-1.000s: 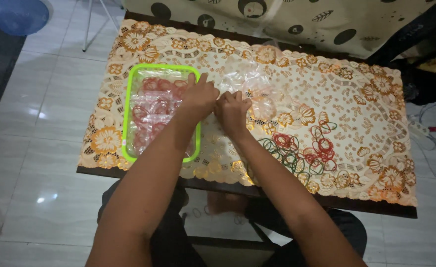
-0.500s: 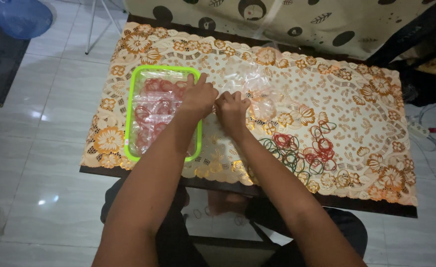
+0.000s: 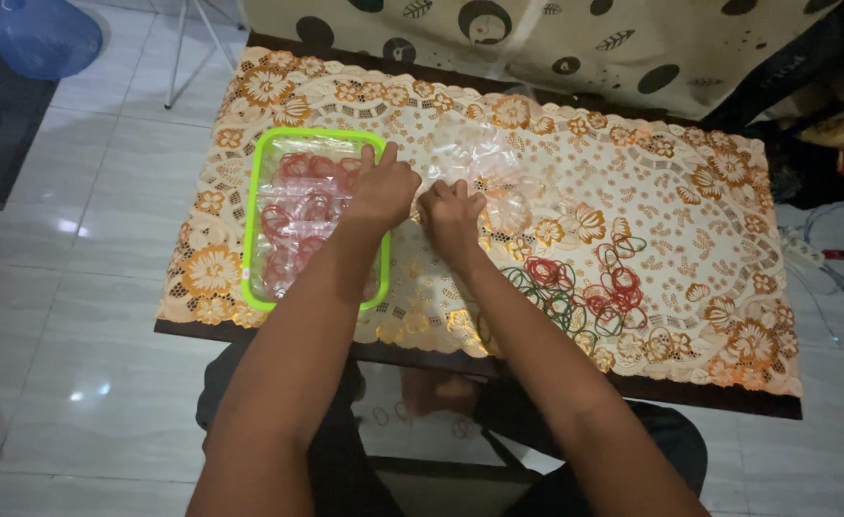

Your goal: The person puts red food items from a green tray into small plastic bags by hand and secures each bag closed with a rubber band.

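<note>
Left hand: the left hand (image 3: 381, 189) sits at the centre of the frame, fingers curled together, resting at the right edge of the green tray (image 3: 249, 215); whether it pinches anything cannot be told
Right hand: the right hand (image 3: 450, 213) lies just beside the left, knuckles up, fingers bent down onto the clear plastic bags (image 3: 494, 182); its grip on them cannot be made out
Plastic bags: a crumpled see-through pile at centre frame, touching the right hand's fingertips and spreading up and right of it
Tray: a lime-rimmed rectangular tray at left of centre, holding small clear packets (image 3: 297, 215) with red bands inside
Rubber bands: a loose heap of red and green rubber bands (image 3: 589, 287) lies right of centre, near the right forearm but apart from both hands
Cloth: an orange flowered lace cloth (image 3: 690, 191) covers the dark table (image 3: 709, 397)
Surroundings: a blue basin (image 3: 44, 38) stands on the tiled floor at upper left; a patterned fabric (image 3: 575, 43) hangs along the top edge
</note>
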